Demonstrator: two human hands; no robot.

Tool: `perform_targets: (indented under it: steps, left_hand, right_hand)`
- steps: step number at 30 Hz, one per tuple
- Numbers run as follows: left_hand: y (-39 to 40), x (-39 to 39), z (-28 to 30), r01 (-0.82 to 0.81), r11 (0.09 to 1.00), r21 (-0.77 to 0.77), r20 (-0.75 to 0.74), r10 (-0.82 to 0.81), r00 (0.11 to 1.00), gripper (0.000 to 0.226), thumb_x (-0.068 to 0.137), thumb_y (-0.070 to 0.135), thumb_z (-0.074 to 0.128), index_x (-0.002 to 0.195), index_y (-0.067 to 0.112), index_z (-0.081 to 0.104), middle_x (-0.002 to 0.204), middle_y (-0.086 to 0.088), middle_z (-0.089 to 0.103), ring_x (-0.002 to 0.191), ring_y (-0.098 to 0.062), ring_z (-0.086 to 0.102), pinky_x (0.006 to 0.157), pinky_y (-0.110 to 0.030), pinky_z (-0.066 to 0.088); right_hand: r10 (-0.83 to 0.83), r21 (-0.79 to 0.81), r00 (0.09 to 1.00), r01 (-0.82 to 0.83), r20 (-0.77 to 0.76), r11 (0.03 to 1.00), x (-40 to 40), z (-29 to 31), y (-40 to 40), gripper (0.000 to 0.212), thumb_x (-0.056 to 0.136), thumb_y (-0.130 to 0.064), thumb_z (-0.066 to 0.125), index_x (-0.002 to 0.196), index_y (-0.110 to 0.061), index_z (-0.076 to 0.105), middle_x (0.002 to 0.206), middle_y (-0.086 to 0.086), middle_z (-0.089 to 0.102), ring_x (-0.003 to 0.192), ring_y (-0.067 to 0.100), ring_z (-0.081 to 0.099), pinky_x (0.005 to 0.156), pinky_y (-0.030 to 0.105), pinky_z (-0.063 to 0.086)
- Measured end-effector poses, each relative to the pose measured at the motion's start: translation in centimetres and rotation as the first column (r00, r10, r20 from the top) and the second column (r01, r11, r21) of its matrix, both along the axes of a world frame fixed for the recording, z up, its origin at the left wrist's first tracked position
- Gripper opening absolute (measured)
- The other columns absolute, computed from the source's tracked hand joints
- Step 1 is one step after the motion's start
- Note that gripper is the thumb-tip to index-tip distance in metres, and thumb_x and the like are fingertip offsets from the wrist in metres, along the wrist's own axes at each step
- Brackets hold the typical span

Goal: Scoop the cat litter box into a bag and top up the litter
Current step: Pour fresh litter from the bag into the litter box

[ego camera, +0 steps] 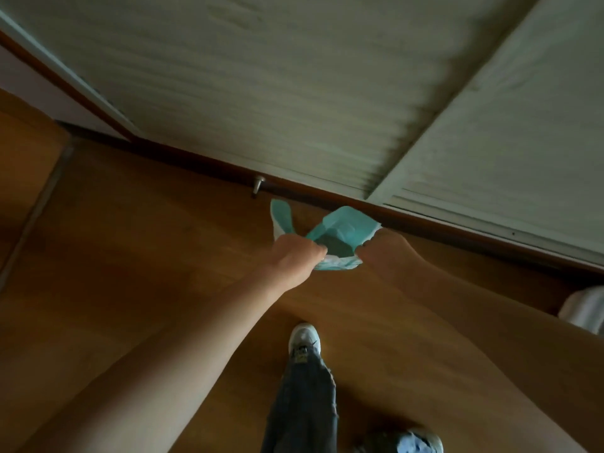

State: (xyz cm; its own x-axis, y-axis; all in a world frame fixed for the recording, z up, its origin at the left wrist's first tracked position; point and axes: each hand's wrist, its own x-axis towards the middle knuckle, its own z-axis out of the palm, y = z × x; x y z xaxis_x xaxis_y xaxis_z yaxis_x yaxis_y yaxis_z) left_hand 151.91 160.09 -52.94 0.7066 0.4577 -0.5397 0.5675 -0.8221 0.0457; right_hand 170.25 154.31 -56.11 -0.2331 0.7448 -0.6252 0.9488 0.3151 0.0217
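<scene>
A teal bag [340,232] with a white outside hangs open in front of me, above the wooden floor. My left hand [295,253] pinches its left rim, and a loose teal flap sticks up beyond that hand. My right hand [382,248] grips the right rim, where the edge is serrated. Both arms stretch forward and hold the mouth of the bag apart; grey contents show dimly inside. No litter box or scoop is in view.
White louvered doors [294,93] stand ahead behind a dark baseboard, with a metal door stop [258,184] at the floor. My shoe and jeans leg [304,371] are below. A white object [585,308] sits at the right edge.
</scene>
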Motion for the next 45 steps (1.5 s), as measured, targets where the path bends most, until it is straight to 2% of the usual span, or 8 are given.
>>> perform_targets:
  steps: [5, 10, 16, 21, 27, 31, 38, 45]
  left_hand:
    - [-3.6, 2.3, 1.5, 0.143, 0.989, -0.04, 0.1, -0.138, 0.985, 0.011, 0.098, 0.014, 0.044, 0.096, 0.011, 0.055, 0.075, 0.0, 0.058, 0.056, -0.014, 0.053, 0.049, -0.03, 0.042]
    - [-7.1, 4.8, 2.4, 0.138, 0.99, -0.036, 0.484, -0.104, 0.869, 0.038, 0.073, 0.028, 0.076, 0.107, 0.015, 0.064, 0.108, -0.001, 0.064, 0.104, -0.018, 0.06, 0.099, -0.032, 0.042]
    - [-10.6, 12.5, 4.7, 0.175, 0.982, 0.065, 0.235, -0.185, 0.954, 0.106, 0.072, 0.045, 0.074, 0.15, 0.014, 0.01, 0.158, -0.006, 0.009, 0.145, -0.024, 0.002, 0.114, -0.038, -0.008]
    - [-16.1, 24.3, 6.7, 0.469, 0.88, 0.078, 0.154, -0.475, 0.866, 0.079, 0.091, 0.031, 0.053, 0.151, 0.012, 0.004, 0.159, -0.006, 0.005, 0.146, -0.022, -0.007, 0.117, -0.04, -0.009]
    - [-24.1, 36.3, 6.8, 0.709, 0.694, 0.125, -0.13, -0.697, 0.705, 0.026, 0.093, 0.02, 0.049, 0.114, 0.021, 0.062, 0.111, -0.001, 0.063, 0.118, -0.022, 0.049, 0.117, -0.044, 0.007]
    - [-29.9, 38.9, 7.5, 0.732, 0.679, 0.064, -0.083, -0.727, 0.682, 0.022, 0.093, 0.015, 0.049, 0.114, 0.016, 0.056, 0.101, -0.003, 0.063, 0.096, -0.023, 0.061, 0.075, -0.033, 0.042]
    - [-37.1, 42.2, 9.6, 0.644, 0.765, -0.023, 0.159, -0.633, 0.757, 0.009, 0.095, 0.023, 0.046, 0.1, 0.02, 0.052, 0.092, 0.003, 0.063, 0.075, -0.014, 0.059, 0.053, -0.022, 0.041]
    - [-41.8, 47.9, 11.2, 0.632, 0.768, 0.102, 0.122, -0.64, 0.759, 0.016, 0.093, 0.03, 0.047, 0.079, 0.022, 0.043, 0.071, 0.004, 0.051, 0.063, -0.017, 0.047, 0.053, -0.028, 0.034]
  right_hand:
    - [0.078, 0.137, 0.996, -0.073, -0.033, 0.988, 3.3, 2.7, -5.9, 0.021, 0.089, -0.023, 0.063, 0.109, -0.018, 0.069, 0.103, 0.001, 0.071, 0.098, 0.022, 0.067, 0.089, 0.031, 0.052]
    - [0.22, 0.01, 0.976, -0.22, 0.002, 0.975, 7.5, 7.2, -12.9, 0.024, 0.094, -0.01, 0.051, 0.114, -0.012, 0.065, 0.11, 0.005, 0.069, 0.103, 0.026, 0.064, 0.1, 0.035, 0.043]
    - [0.157, -0.012, 0.987, -0.157, -0.012, 0.987, 14.7, 10.2, -22.2, 0.019, 0.091, -0.02, 0.059, 0.106, -0.012, 0.068, 0.103, 0.004, 0.072, 0.096, 0.023, 0.067, 0.095, 0.034, 0.045]
    - [0.153, 0.251, 0.988, -0.144, -0.015, 0.957, 20.6, 11.9, -31.2, 0.015, 0.059, -0.01, 0.078, 0.055, -0.016, 0.064, 0.05, -0.003, 0.058, 0.046, 0.016, 0.055, 0.057, 0.026, 0.047]
    - [0.041, 0.512, 0.998, -0.013, -0.043, 0.859, 26.9, 13.3, -41.3, 0.017, 0.068, 0.0, 0.07, 0.062, -0.014, 0.062, 0.055, -0.001, 0.057, 0.05, 0.019, 0.054, 0.062, 0.028, 0.05]
    - [-0.176, 0.548, 0.983, 0.175, -0.051, 0.818, 30.5, 13.8, -47.7, 0.019, 0.062, 0.003, 0.072, 0.059, -0.014, 0.065, 0.052, -0.001, 0.056, 0.048, 0.016, 0.053, 0.06, 0.029, 0.053]
    - [-0.545, 0.595, 0.809, 0.555, -0.222, 0.582, 35.9, 13.4, -57.2, 0.025, 0.059, 0.001, 0.083, 0.08, -0.01, 0.075, 0.074, 0.004, 0.07, 0.077, 0.023, 0.069, 0.102, 0.042, 0.041]
    - [-0.823, 0.439, 0.395, 0.875, -0.409, 0.202, 35.9, 14.0, -57.5, 0.062, 0.079, -0.028, 0.074, 0.136, -0.021, 0.049, 0.136, 0.004, 0.051, 0.132, 0.023, 0.039, 0.114, 0.039, 0.029]
